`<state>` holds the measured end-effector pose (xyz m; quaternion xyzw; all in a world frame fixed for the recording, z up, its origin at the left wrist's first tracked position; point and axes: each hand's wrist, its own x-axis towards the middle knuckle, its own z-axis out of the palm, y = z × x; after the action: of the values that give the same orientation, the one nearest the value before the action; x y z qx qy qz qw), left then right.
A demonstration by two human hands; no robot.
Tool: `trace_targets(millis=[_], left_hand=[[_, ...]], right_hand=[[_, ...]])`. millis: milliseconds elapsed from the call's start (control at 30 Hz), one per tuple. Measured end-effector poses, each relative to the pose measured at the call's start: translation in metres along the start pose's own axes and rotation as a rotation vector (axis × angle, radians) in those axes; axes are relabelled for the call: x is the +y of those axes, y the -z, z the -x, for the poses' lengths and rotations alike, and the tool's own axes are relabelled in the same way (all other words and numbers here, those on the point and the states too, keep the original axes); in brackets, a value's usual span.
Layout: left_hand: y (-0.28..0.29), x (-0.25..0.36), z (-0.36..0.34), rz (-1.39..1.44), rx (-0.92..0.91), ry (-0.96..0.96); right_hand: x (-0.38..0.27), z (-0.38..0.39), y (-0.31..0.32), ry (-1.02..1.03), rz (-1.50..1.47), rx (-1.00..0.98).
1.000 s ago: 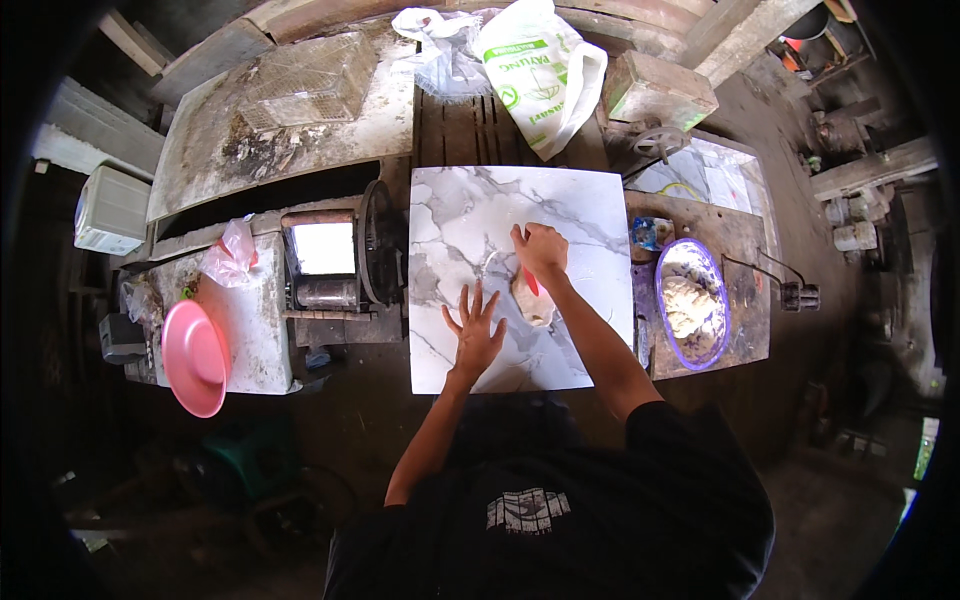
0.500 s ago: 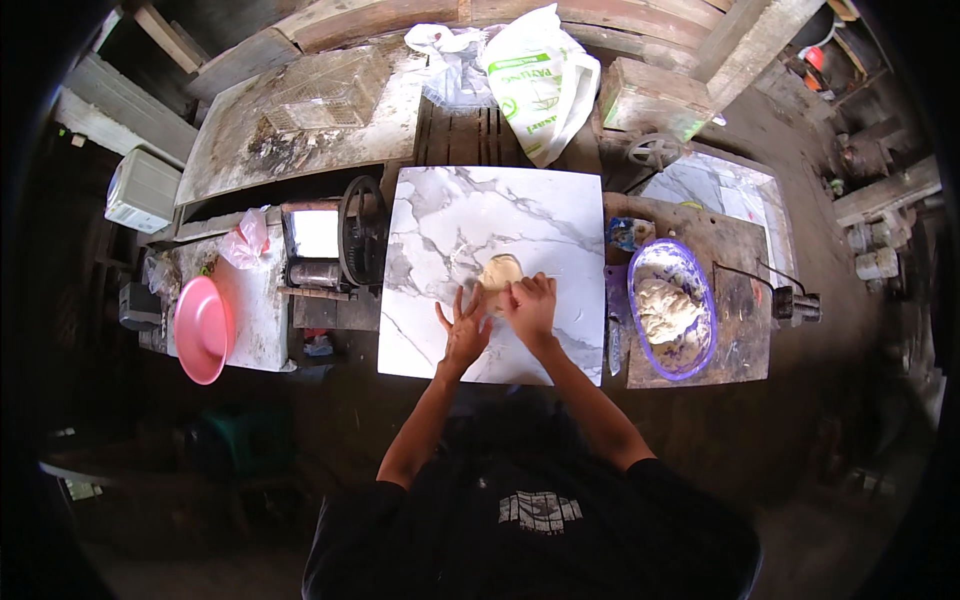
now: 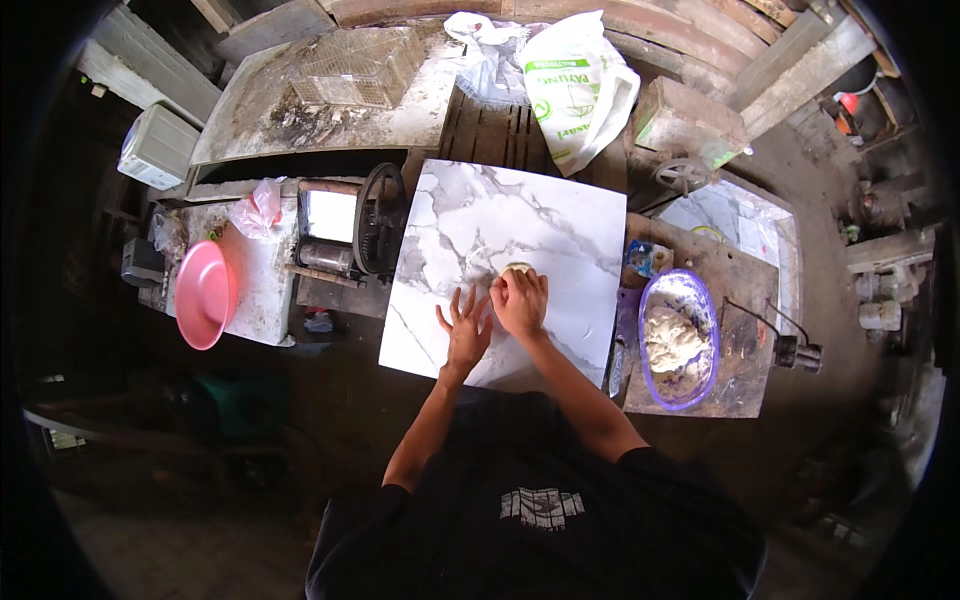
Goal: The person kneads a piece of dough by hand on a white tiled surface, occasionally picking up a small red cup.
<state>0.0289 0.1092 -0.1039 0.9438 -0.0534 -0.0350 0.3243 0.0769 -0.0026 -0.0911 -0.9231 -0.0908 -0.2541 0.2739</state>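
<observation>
On the white marble-patterned board point(image 3: 560, 225) in front of me lies a small pale piece of dough point(image 3: 516, 267). My right hand point(image 3: 522, 303) is closed over it, fingers curled down, so only the dough's far edge shows. Just left of it, my left hand point(image 3: 465, 330) rests with its fingers spread on the board, holding nothing. Right of the board, a purple oval basin point(image 3: 716, 340) holds a large lump of dough point(image 3: 672, 338).
A machine with a dark wheel point(image 3: 378, 220) stands left of the board. Farther left is a pink basin point(image 3: 206, 296). Beyond the board lie a white and green sack point(image 3: 580, 95) and a wire cage point(image 3: 362, 68). A metal clamp-like device point(image 3: 797, 352) juts out at right.
My right hand has closed down over the dough, which showed more fully before. My left hand stays spread beside it. The whole view has turned slightly.
</observation>
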Motion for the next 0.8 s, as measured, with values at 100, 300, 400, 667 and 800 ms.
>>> trace_targets(millis=[100, 300, 400, 667, 800], left_hand=[[-0.01, 0.006, -0.002, 0.028, 0.045, -0.024], [-0.022, 0.011, -0.002, -0.003, 0.05, -0.101], [-0.018, 0.017, 0.001, 0.007, 0.015, -0.1], [-0.031, 0.023, -0.012, -0.085, 0.0, -0.265], [-0.038, 0.005, -0.022, -0.139, 0.021, -0.301]], right_hand=[[0.002, -0.002, 0.005, -0.019, 0.033, 0.023], [0.007, -0.01, 0.006, -0.093, 0.196, -0.133], [0.002, -0.036, 0.006, -0.228, 0.344, -0.453], [0.04, -0.063, -0.019, -0.4, 0.261, -0.496], [0.049, -0.056, -0.003, -0.496, -0.02, -0.423]])
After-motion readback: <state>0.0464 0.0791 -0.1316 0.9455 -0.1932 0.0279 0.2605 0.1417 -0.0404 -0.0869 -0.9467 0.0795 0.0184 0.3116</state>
